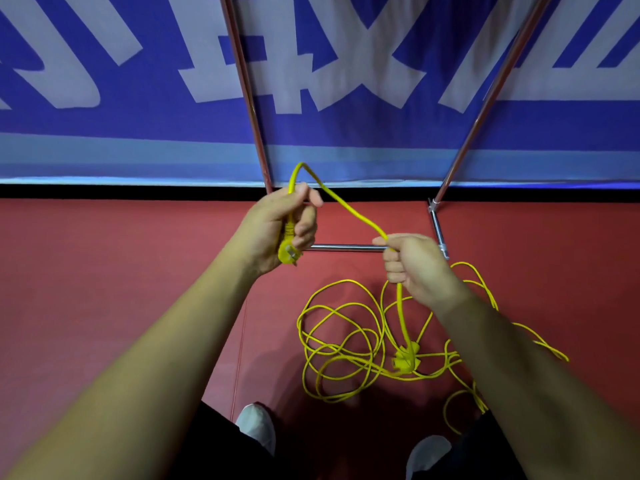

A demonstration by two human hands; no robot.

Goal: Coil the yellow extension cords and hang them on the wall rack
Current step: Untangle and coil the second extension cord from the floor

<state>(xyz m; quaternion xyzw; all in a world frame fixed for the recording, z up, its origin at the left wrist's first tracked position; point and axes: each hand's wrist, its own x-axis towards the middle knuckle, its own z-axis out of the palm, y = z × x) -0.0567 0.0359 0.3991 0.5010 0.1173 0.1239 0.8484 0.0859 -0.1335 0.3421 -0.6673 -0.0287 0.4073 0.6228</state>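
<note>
From the head camera, your left hand (282,226) is curled tight round the plug (286,252) end of the yellow cord (349,209), at the left end of the rack's chrome base bar (346,248). Your right hand (414,263) fists the same cord near the bar's right end. The remainder sprawls tangled on the red floor (138,254), on your side of the bar.

- Bright, even indoor light; colours are saturated.
- Soft shadows pool on the red floor (131,271) below the right hand (417,263), under the loose yellow cord (341,344).
- The chrome bar (346,248) between it and the left hand (277,226) glints.
- Beyond the hands, the banner (346,133) bows with wide-angle distortion and looks slightly soft.
</note>
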